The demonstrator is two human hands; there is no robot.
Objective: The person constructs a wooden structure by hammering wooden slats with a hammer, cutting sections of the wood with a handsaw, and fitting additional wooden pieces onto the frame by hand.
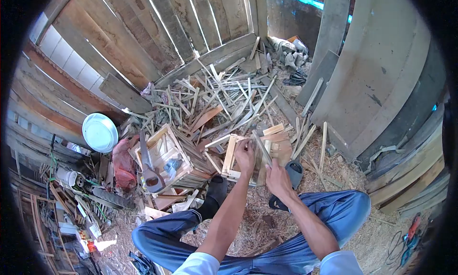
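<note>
My right hand [278, 179] is closed round the lower end of a narrow greyish bar [261, 146], which slants up and left from my fingers. The fingers of my left hand [244, 155] are bent and pressed together at the top of a small wooden frame [229, 155] of pale slats; I cannot tell what they pinch. This frame sits between my feet, close in front of me. Flat pieces of board [281, 148] lie just right of it, near the sandal [294, 174] on my right foot.
Left of the frame stands a wooden crate [183, 172] with a handsaw [151, 177] across its edge and a blue crumpled bag [172, 165] inside. Loose wood strips [224, 98] pile up ahead. A white basin [100, 132] leans at the left; sawdust [353, 179] covers the floor.
</note>
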